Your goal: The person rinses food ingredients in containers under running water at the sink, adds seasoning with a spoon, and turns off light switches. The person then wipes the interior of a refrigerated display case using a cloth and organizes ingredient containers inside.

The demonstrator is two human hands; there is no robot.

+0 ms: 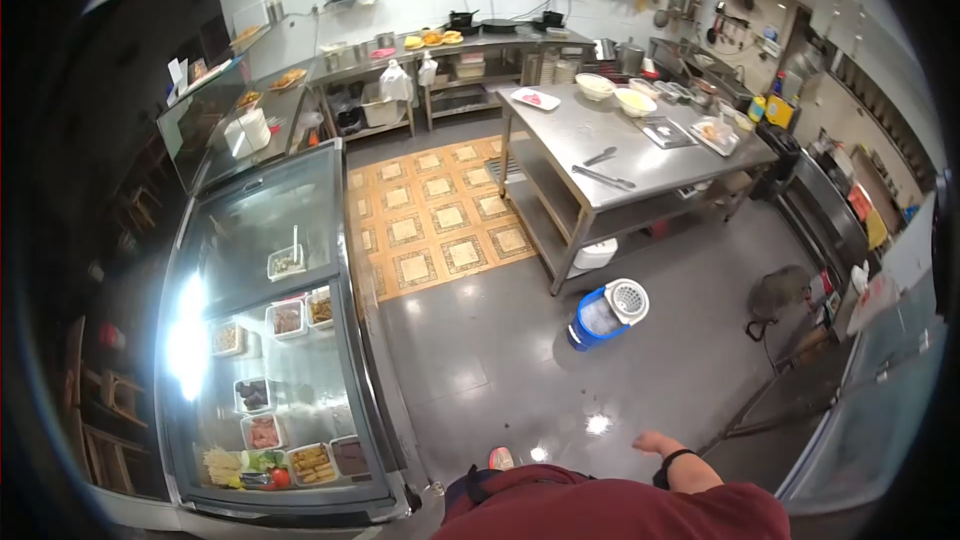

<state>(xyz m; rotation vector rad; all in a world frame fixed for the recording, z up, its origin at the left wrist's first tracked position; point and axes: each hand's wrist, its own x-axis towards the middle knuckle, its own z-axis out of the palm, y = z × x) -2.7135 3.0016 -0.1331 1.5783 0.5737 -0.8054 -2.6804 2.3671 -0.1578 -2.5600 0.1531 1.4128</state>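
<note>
Blue mop bucket (582, 338) on floor (480, 350), ahead of right hand (655, 443), well apart

My right hand (655, 443) is above the grey floor (480, 350); ahead, a blue bucket (578, 337) stands near the steel worktop (560, 145). Glass display case (260, 190) noted left.
</note>
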